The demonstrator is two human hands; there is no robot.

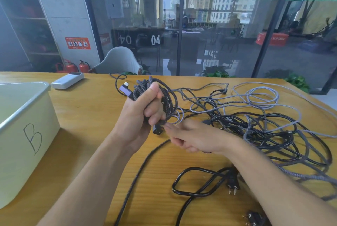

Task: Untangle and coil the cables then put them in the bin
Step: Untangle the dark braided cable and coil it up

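Wooden counter (pixel 91 116); black power cord (pixel 200 182) with plug nearest; right hand (pixel 193 140) pinching the coil's dark connector end; left hand (pixel 144 114) gripping braided cable coil (pixel 155 90); tangled cables (pixel 255 121) lying right; bin (pixel 25 116) marked B at left; white remote (pixel 67 80) beyond.

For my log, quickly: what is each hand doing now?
Left hand: grips the coiled braided cable.
Right hand: fingers curled, pinching that cable's end.
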